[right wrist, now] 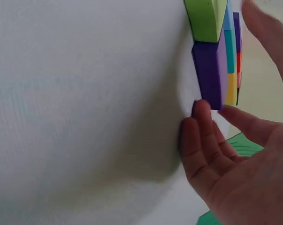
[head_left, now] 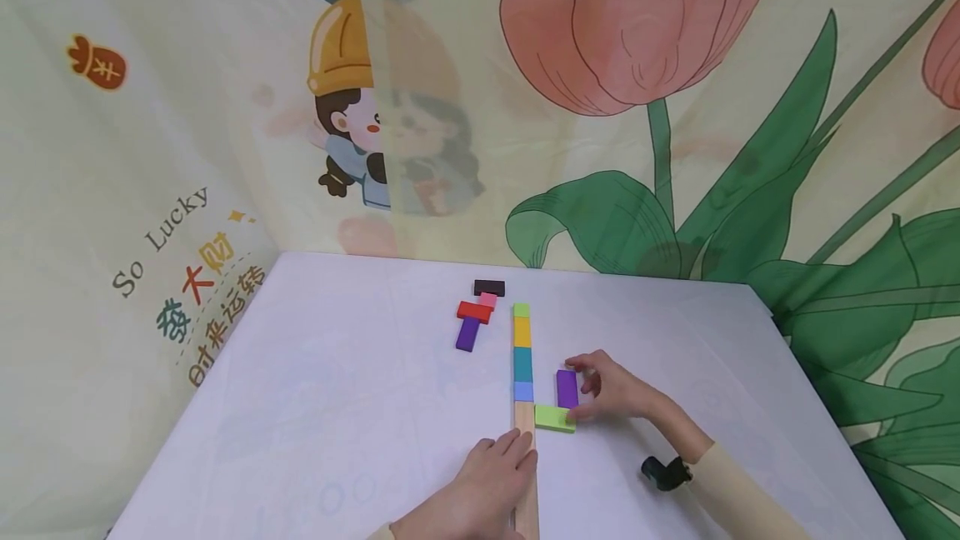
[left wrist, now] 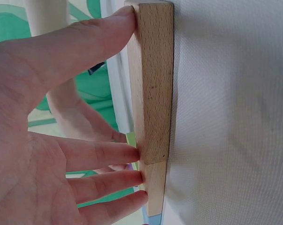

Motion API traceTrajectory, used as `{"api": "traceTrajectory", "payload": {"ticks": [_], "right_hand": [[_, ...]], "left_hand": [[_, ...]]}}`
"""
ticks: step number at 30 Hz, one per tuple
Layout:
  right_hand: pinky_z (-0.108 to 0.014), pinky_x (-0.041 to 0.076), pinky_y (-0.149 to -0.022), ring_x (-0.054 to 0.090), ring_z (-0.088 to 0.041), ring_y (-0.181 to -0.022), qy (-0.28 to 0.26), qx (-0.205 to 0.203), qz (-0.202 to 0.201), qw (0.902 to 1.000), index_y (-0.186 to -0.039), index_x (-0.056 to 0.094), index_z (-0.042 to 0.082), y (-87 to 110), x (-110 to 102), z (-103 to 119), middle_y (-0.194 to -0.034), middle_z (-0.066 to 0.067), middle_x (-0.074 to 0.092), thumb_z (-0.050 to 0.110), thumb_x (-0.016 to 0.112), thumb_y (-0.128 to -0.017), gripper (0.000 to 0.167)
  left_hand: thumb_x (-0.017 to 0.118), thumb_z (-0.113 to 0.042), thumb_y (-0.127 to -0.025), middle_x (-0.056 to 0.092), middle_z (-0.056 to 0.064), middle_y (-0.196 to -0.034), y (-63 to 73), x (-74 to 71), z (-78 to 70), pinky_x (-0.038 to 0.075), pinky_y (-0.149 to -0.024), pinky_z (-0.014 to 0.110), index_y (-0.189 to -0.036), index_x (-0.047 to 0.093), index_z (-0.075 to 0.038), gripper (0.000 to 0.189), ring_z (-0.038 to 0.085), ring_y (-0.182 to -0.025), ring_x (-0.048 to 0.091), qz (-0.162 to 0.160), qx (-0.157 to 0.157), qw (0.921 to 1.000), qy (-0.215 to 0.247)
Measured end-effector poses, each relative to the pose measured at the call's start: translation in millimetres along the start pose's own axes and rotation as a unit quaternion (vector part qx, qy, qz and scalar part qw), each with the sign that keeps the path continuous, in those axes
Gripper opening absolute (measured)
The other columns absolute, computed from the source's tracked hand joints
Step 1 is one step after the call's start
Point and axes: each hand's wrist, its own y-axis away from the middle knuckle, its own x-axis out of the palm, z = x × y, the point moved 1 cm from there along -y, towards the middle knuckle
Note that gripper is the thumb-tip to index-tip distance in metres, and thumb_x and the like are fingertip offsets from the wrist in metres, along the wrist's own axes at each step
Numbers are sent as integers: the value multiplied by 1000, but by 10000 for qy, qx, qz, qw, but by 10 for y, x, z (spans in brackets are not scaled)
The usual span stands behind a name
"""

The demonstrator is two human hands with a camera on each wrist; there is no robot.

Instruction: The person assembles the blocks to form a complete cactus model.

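Watching from beside the white table (head_left: 315, 407), it looks like a block-lining job mid-way. The left hand (head_left: 480, 490) lies flat with straight fingers against the long plain wooden strip (head_left: 527, 473), just pressing it steady, not gripping. Further out from that hand, a row of coloured flat blocks (head_left: 522, 352) sits along the strip: green, yellow, teal, blue. The right hand (head_left: 611, 390) has its fingers curled round the purple rectangular block (head_left: 567, 388), thumb and fingertips pinching its ends. Touching that hand's near side is the lime-green flat block (head_left: 554, 417), butted up against the strip. My guess: the purple one is being nudged into place, and the next move needs a careful slide toward the row without knocking the lime one. Well off past the left hand sits a small cluster of black, pink, red and purple blocks (head_left: 477, 315).
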Motion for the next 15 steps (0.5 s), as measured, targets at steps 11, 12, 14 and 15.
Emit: {"api": "traceTrajectory", "payload": {"ticks": [11, 12, 14, 15], "right_hand": [[-31, 54, -87, 50, -13, -99, 1211, -89, 133, 9925, -135, 50, 12, 37, 94, 127, -120, -5, 43, 45, 93, -53, 98], [-30, 54, -86, 50, -12, -99, 1232, -109, 140, 9922, -135, 50, 12, 38, 91, 133, -120, -5, 43, 44, 93, -53, 97], [-31, 54, -87, 50, -13, -99, 1251, -148, 156, 9919, -135, 51, 12, 37, 84, 136, -120, -5, 43, 44, 93, -54, 96], [-31, 54, -87, 50, -13, -99, 1256, -156, 168, 9918, -135, 51, 13, 35, 79, 136, -120, -5, 43, 43, 93, -54, 96]], "left_hand": [[72, -75, -63, 47, 3, -141, 33, -12, -4, 47, -90, 30, -134, 53, -12, 96, 19, -133, 44, -371, 66, 9990, -248], [72, -75, -63, 47, 3, -142, 33, -13, -5, 47, -90, 30, -134, 53, -12, 96, 19, -133, 44, -345, 59, 9991, -238], [71, -75, -63, 47, 3, -142, 32, -17, -6, 47, -91, 30, -135, 53, -13, 97, 19, -133, 43, -295, 30, 9992, -255], [71, -75, -63, 47, 2, -142, 29, -18, -5, 47, -91, 30, -135, 53, -13, 97, 19, -133, 43, -286, 28, 9993, -253]]}}
